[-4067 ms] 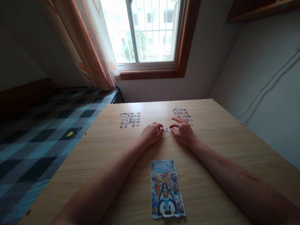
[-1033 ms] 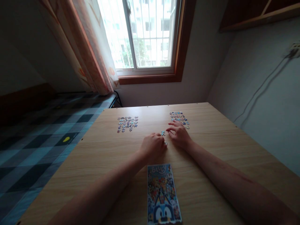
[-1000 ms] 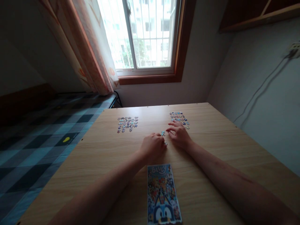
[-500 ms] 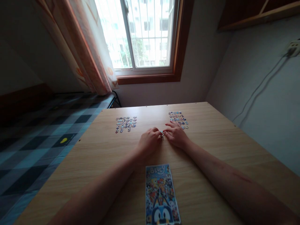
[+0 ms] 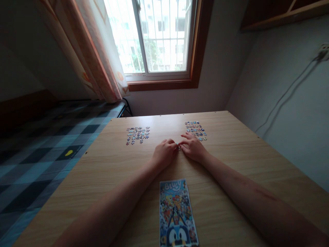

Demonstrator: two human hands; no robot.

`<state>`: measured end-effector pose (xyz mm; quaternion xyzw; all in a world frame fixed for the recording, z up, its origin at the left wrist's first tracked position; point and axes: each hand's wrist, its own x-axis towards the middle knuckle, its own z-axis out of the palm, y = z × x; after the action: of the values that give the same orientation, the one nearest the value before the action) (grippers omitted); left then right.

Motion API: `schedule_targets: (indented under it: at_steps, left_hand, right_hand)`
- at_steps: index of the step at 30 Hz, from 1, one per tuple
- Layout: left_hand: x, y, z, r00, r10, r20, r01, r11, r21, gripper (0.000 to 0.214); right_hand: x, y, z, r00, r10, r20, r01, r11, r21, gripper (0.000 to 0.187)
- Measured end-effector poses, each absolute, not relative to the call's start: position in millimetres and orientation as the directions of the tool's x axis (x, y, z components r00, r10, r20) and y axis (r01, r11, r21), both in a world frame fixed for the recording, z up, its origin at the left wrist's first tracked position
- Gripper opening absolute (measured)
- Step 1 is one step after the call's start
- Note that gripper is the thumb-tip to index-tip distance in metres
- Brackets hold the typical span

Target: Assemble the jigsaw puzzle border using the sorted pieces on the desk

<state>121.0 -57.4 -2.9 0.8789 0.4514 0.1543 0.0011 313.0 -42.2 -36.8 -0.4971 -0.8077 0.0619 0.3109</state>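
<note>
My left hand (image 5: 164,153) and my right hand (image 5: 192,148) meet fingertip to fingertip on the wooden table (image 5: 231,161). Both pinch small jigsaw pieces (image 5: 179,147) between them, mostly hidden by the fingers. One group of loose puzzle pieces (image 5: 137,134) lies to the far left. Another group of pieces (image 5: 195,128) lies just beyond my right hand. A colourful picture card marked "Bluey" (image 5: 177,213) lies flat near the front edge between my forearms.
A bed with a blue checked cover (image 5: 43,147) stands left of the table. Behind are a window (image 5: 159,37) with a curtain (image 5: 95,51). A grey wall with a cable (image 5: 288,99) runs along the right side.
My left hand has moved from nearer the card up toward my right hand, and the fingertips have closed together over the small pieces. The view has shifted slightly.
</note>
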Motion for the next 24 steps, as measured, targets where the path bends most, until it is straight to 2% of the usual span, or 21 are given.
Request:
schedule_targets:
  at_steps: [10,17,24]
  left_hand:
    - [123.0,-60.1,0.6,0.568,0.788,0.237,0.793,-0.601,0.099,0.027]
    - [124.3,-58.7,-2.1,0.523,0.809,0.268,0.810,-0.570,0.140,0.023]
    - [124.1,-55.9,-4.9,0.524,0.802,0.289,0.800,-0.579,0.157,0.021]
  right_hand:
    - [311.9,-45.2,-32.9,-0.298,0.862,0.410,0.789,0.465,-0.403,0.019]
    - [310.6,-47.3,-31.9,-0.210,0.844,0.494,0.783,0.448,-0.432,0.022]
    - [309.3,-47.7,-31.4,-0.185,0.867,0.463,0.798,0.407,-0.444,0.021]
